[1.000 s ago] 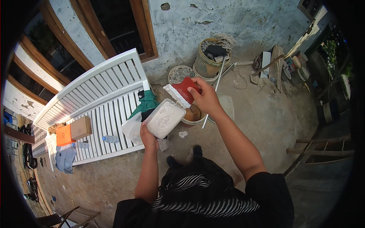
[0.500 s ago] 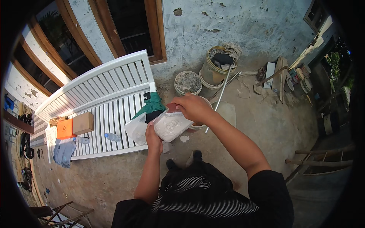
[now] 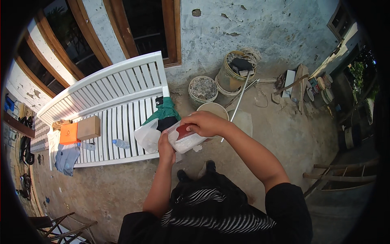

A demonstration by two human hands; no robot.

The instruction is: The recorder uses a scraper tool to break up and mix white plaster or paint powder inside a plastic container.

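Note:
My left hand (image 3: 166, 151) is closed round the near left side of a clear plastic tub (image 3: 177, 147) held in front of me. White paste (image 3: 192, 141) lies in the tub, its surface uneven. My right hand (image 3: 208, 123) grips a flat reddish-brown scraper (image 3: 183, 131) from above. The scraper's blade is over the left part of the tub, against or just above the paste; which of the two I cannot tell. Fingers of my right hand hide the tub's far edge.
A white slatted bench (image 3: 115, 118) stands left, bearing a plastic bag (image 3: 147, 136), green cloth (image 3: 165, 110), water bottle (image 3: 121, 143), orange box (image 3: 69, 134) and brown box (image 3: 89, 127). Beyond my hands are an open bucket (image 3: 219, 109), rubble-filled buckets (image 3: 203, 89) and a long metal pole (image 3: 239, 97).
My right hand has brought the scraper from the tub's far edge down and inward over the paste. The left hand keeps its hold on the tub. The view has shifted slightly.

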